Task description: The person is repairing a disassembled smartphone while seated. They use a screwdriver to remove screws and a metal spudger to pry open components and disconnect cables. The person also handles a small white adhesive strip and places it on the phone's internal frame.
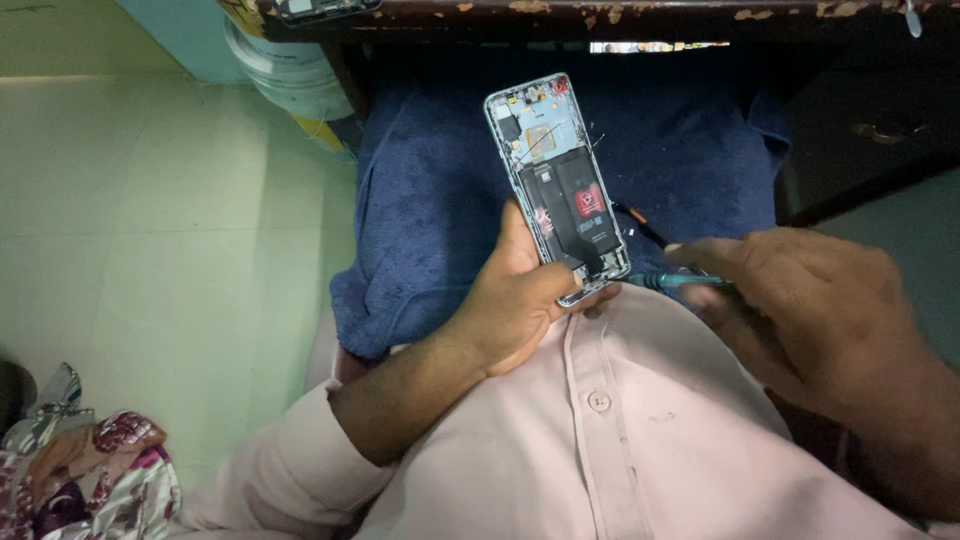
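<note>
Blue towel (440, 200) on lap. Left hand (515, 300) clamps opened phone (556, 180); right hand (800, 300) pinches screwdriver (680, 282). Keep phone steady, tip light.

Opened phone (557, 185): glossy, probably metal frame; towel (440, 190): fuzzy blue cloth; shirt (600, 440): smooth pink.

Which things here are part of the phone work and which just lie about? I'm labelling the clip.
In hand:
- opened phone, back cover off, held in the left hand
- teal-handled tool in the right hand, tip near the phone's lower end
- blue towel spread underneath

Lying about:
- white bucket
- floral cloth on the floor
- dark cabinet
</note>
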